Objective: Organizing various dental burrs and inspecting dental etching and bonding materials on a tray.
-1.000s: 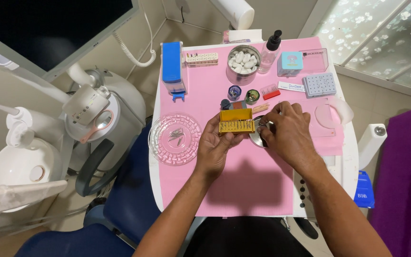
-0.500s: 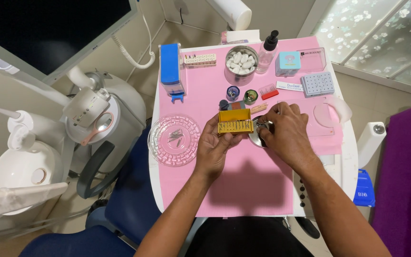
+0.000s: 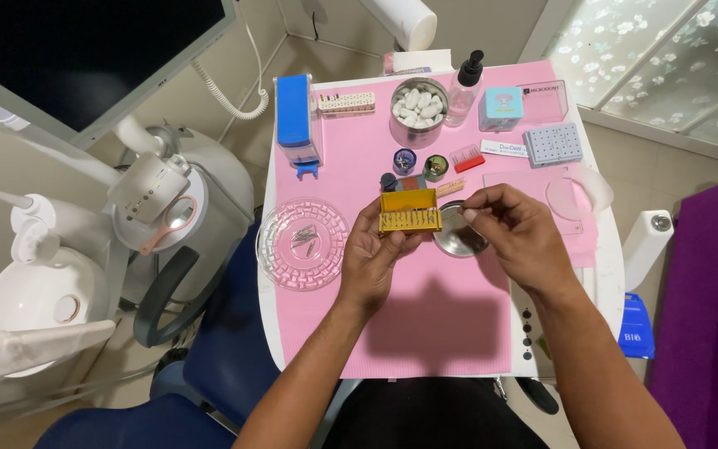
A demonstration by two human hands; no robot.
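The left hand (image 3: pixel 373 254) keeps the small yellow bur block (image 3: pixel 409 211) gripped between thumb and fingers above the pink tray cover (image 3: pixel 425 324), much where it was a second ago, its row of thin burs upright. The right hand (image 3: pixel 515 237) has drawn a little away from the block's right end – its fingertips (image 3: pixel 469 213) are pinched together over the round steel dish (image 3: pixel 457 234), on something too small to make out. So the work looks to have moved from the block to the dish, with the clear patterned glass dish (image 3: pixel 302 243) untouched at the left
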